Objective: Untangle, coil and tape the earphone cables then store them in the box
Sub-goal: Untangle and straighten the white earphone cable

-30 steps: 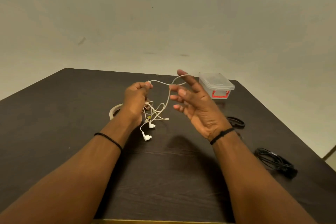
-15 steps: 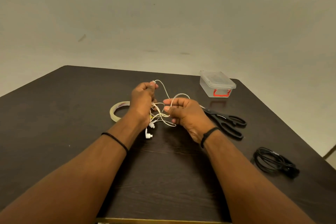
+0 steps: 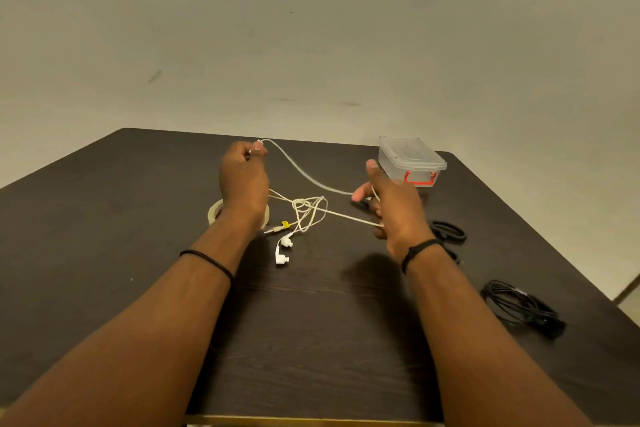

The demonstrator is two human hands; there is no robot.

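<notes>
Above dark table, both hands stretching white earphone cable, knot mid-span

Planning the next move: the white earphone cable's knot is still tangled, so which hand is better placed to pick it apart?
Probably the right hand: only loosely hooking strands of the white earphone cable, level with the knot. The left hand pinches one cable end, anchoring it.

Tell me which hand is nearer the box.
Right. The right hand sits just in front of the box, beside its near-left corner; the left hand is well off to the box's left, over the tape roll.
</notes>
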